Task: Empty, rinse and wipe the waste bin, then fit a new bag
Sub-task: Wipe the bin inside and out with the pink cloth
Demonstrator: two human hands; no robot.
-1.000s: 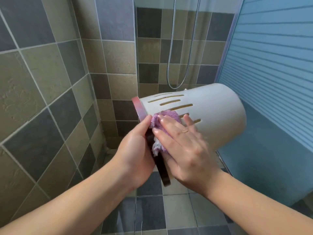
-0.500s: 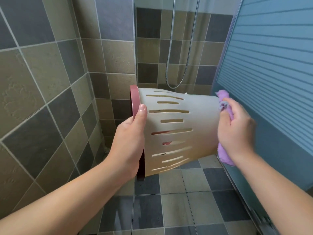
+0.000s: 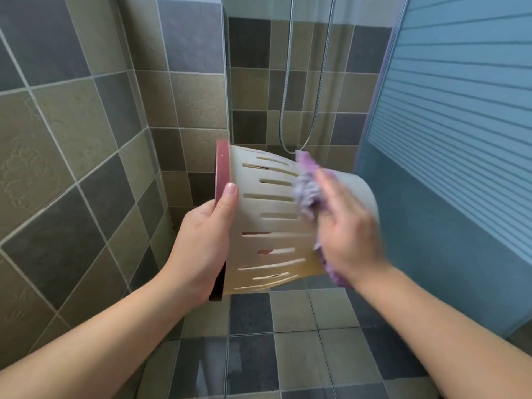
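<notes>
A cream waste bin (image 3: 273,226) with slotted sides and a dark red rim is held on its side in mid-air, its rim to the left and its base to the right. My left hand (image 3: 201,243) grips the rim, thumb on the outside wall. My right hand (image 3: 351,226) presses a purple cloth (image 3: 309,191) flat against the bin's outer wall near the base. The right hand and the cloth are blurred. The bin's inside is hidden.
Tiled walls (image 3: 72,168) close in on the left and behind. A shower hose (image 3: 302,82) hangs on the back wall. A blue frosted shower door (image 3: 449,139) stands on the right. The tiled floor (image 3: 273,355) below looks wet.
The bin turned so its slotted side faces me. My right hand moved the cloth from the rim out to the base, then back onto the side wall.
</notes>
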